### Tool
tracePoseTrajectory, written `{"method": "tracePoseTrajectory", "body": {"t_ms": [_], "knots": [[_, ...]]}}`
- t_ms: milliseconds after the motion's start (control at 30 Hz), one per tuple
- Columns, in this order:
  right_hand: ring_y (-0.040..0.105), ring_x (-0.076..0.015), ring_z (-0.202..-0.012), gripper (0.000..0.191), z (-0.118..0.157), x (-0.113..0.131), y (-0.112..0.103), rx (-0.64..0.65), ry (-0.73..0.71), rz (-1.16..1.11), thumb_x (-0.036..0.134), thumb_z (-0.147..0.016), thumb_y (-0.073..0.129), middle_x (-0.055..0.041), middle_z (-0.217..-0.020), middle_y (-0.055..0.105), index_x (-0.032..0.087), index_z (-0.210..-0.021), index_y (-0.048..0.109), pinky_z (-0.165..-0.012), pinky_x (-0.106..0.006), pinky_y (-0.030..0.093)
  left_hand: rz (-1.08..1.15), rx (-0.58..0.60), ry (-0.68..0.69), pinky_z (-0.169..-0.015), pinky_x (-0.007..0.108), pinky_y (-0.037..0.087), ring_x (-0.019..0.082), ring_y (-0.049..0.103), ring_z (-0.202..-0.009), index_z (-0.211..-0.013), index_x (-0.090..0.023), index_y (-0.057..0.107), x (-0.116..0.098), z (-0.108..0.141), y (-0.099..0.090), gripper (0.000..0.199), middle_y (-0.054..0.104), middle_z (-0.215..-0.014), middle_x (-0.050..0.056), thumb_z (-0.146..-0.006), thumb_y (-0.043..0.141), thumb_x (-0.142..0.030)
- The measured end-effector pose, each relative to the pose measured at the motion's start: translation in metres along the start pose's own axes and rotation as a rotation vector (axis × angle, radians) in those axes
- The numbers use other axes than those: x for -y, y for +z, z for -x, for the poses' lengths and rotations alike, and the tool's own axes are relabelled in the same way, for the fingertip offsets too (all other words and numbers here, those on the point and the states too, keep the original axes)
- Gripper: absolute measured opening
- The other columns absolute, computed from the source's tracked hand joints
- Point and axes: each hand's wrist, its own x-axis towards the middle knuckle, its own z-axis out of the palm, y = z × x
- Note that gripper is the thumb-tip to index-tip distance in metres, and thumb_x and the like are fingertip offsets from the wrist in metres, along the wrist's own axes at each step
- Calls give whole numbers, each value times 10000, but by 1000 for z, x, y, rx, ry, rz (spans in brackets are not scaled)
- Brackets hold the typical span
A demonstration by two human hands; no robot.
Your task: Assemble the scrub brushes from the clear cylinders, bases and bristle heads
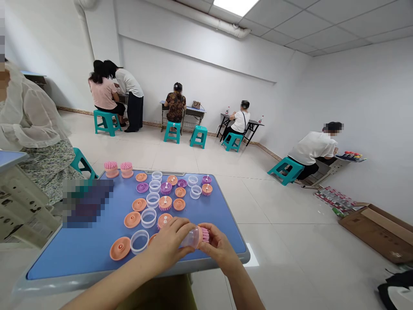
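Head camera first — what are the two hands doing?

Both grasp one brush [199, 238] at the near edge of the blue table [97, 258], right of its middle. The left hand [174, 237] wraps its clear body; the right hand [222, 248] has its fingers round the pink-bristled end.

What lies closest to them?

An orange bristle head [165, 218], partly hidden behind the left hand. Farther left, a clear ring [140, 242] sits just beside an orange disc [120, 248].

And up the tabletop?

More of the same, in columns running away, with a purple disc [142, 187] and a purple bristle head [166, 188] among them. Near the far left corner two pink brushes [111, 169] stand side by side, bristles up.

Past the table?

On the left, a person in sheer white sleeves [41, 112]. On the right, a cardboard box [374, 230] on the floor, and beyond it a person in a white top [312, 146] leaning over a desk.

By the far wall?

A seated person in pink [102, 94], another bent over beside them — then two more people [176, 107] sitting on teal stools [172, 131].
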Motion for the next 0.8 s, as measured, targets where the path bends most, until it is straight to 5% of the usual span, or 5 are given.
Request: {"method": "tracePoseTrajectory", "body": {"t_ms": [200, 367, 533, 800], "knots": [[557, -141, -687, 370, -8, -11, -7, -172, 0, -160, 333, -614, 763, -3, -812, 628, 203, -930, 621, -623, -274, 481, 108, 149, -116, -902, 387, 440, 268, 481, -1145, -1266, -235, 396, 6, -22, -19, 658, 493, -1277, 102, -698, 685, -398], [557, -105, -602, 309, -17, -23, -22, -331, 19, -515, 364, -638, 754, 35, -712, 621, 228, -881, 620, -609, -259, 490, -220, 170, -256, -902, 361, 424, 249, 507, -1112, -1210, -180, 453, 25, -55, -30, 390, 534, -1228, 108, -835, 535, -251], [574, -107, -600, 238, -19, -37, -29, -359, 30, -641, 428, -666, 716, 49, -685, 625, 242, -778, 620, -643, -265, 501, -348, 282, -332, -812, 389, 459, 291, 550, -1022, -1025, -122, 569, 37, -77, -17, 243, 603, -1080, 148, -782, 575, -115], [590, -121, -627, 224, -20, -42, -32, -335, 26, -660, 409, -699, 698, 40, -703, 633, 245, -831, 621, -659, -280, 504, -458, 468, -394, -816, 416, 487, 208, 574, -968, -1104, -150, 537, 54, -97, 5, 271, 563, -1127, 77, -870, 527, -286]]}}
